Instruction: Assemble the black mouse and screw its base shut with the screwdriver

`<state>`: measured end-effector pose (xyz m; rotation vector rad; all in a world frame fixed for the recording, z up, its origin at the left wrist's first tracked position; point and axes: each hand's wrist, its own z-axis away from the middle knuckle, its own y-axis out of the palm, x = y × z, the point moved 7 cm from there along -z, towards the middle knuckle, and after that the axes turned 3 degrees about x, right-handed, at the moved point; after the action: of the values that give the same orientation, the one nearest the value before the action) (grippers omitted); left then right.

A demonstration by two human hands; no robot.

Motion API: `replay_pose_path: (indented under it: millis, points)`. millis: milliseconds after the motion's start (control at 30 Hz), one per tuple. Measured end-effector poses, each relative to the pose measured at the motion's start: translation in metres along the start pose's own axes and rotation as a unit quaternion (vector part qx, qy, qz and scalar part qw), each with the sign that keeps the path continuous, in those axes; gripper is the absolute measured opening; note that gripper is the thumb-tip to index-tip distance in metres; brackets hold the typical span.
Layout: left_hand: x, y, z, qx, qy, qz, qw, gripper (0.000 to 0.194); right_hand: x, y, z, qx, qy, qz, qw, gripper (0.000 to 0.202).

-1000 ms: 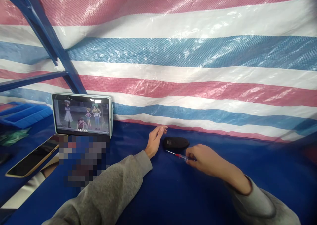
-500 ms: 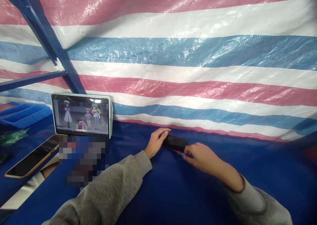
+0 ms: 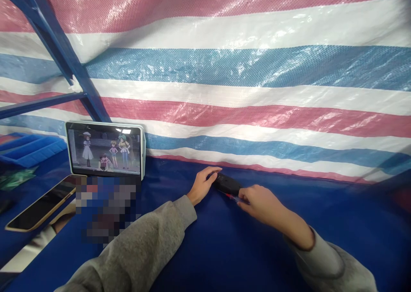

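On the blue table surface, a small black elongated device [image 3: 228, 183] lies between my hands, a faint label on its upper face. My left hand [image 3: 203, 183] is closed on its left end, thumb in front and fingers over the back. A slim screwdriver [image 3: 231, 197] with a red collar and a clear handle is pinched in my right hand [image 3: 258, 201]. Its shaft points left along the near side of the device. The fingers of my right hand lie close to the device's right end; whether they touch it I cannot tell.
At the left a tablet [image 3: 104, 148] in a pale case stands upright, showing a cartoon. A phone [image 3: 43, 204] lies before it, with a blurred-out patch beside it. A blue tray [image 3: 35, 148] sits further left. Striped plastic sheeting [image 3: 244, 65] hangs behind the table [image 3: 205, 249].
The black device has tilted slightly, its left end now a little higher in the picture. Both hands have stayed almost in place.
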<state>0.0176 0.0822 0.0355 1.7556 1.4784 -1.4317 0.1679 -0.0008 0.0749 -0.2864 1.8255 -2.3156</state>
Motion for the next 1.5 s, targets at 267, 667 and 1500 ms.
replay_pose_path:
  millis: [267, 667, 1500]
  points:
    - [0.002, 0.001, 0.000, 0.007, -0.004, -0.001, 1.000, 0.026, 0.020, 0.006, -0.001, 0.003, 0.025, 0.035, 0.999, 0.026]
    - [0.002, -0.002, 0.000, -0.022, -0.016, -0.024, 0.999, 0.025, 0.011, -0.008, 0.006, -0.018, -0.021, -0.037, 0.999, 0.021]
    - [-0.010, 0.032, 0.011, 0.198, 0.076, -0.155, 0.965, 0.052, -0.019, -0.089, 0.029, -0.063, 0.016, -0.206, 0.976, 0.025]
